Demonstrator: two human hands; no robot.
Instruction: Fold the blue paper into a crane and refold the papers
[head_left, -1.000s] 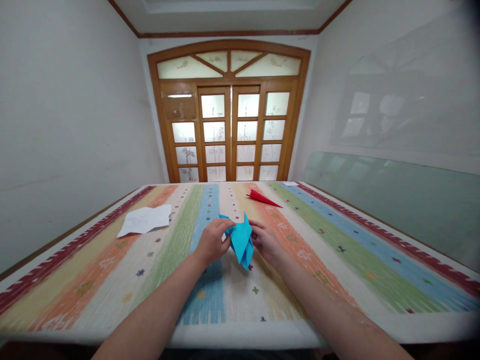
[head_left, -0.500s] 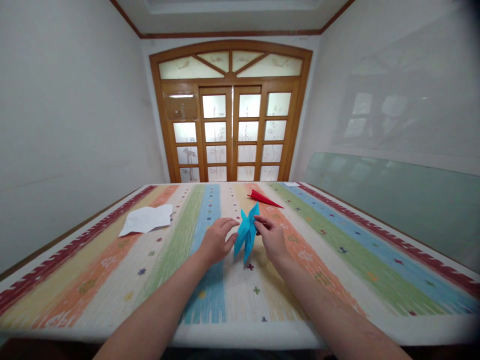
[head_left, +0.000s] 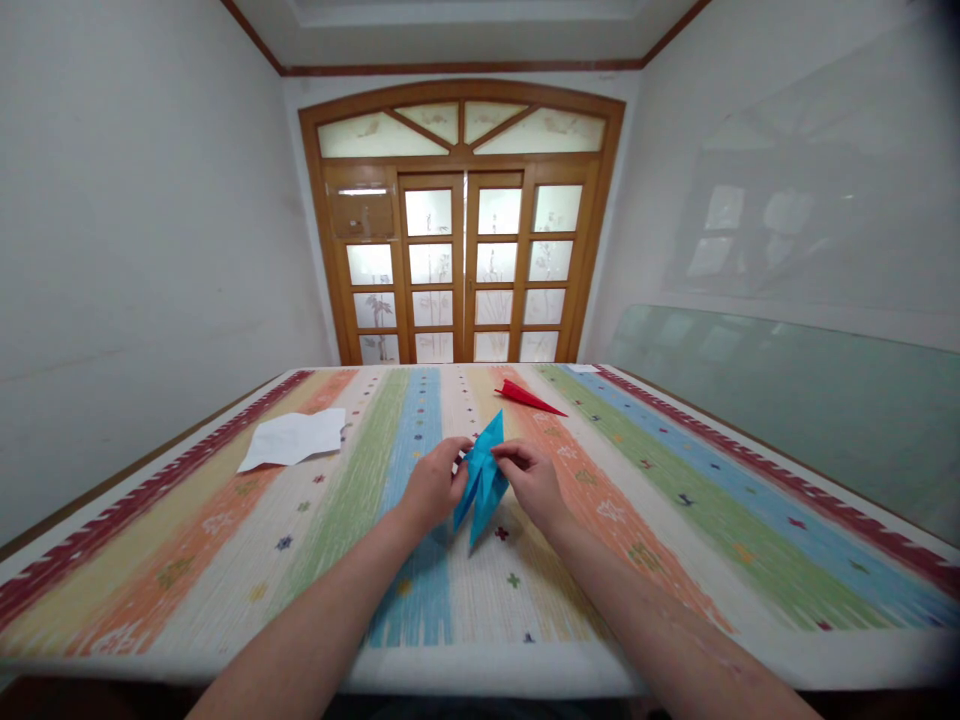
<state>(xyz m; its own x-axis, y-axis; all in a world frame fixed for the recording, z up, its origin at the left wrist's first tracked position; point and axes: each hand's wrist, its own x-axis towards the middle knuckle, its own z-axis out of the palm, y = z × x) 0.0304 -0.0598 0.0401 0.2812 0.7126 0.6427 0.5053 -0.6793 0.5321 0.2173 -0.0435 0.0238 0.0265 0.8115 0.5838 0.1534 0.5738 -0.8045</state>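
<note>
Long table [head_left: 750, 660] under woven striped cloth, bands of red, orange, green, blue, cream, small star motifs. Crumpled white paper sheet [head_left: 294, 438] lies on cloth, far left. Folded red paper dart [head_left: 527, 397] well right of white sheet, farther back.

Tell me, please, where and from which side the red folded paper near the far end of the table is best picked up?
Probably pinch the red folded paper at its thicker left end, from above. It lies flat on the striped cloth and tapers rightward to a thin point, which would likely bend if gripped.
</note>
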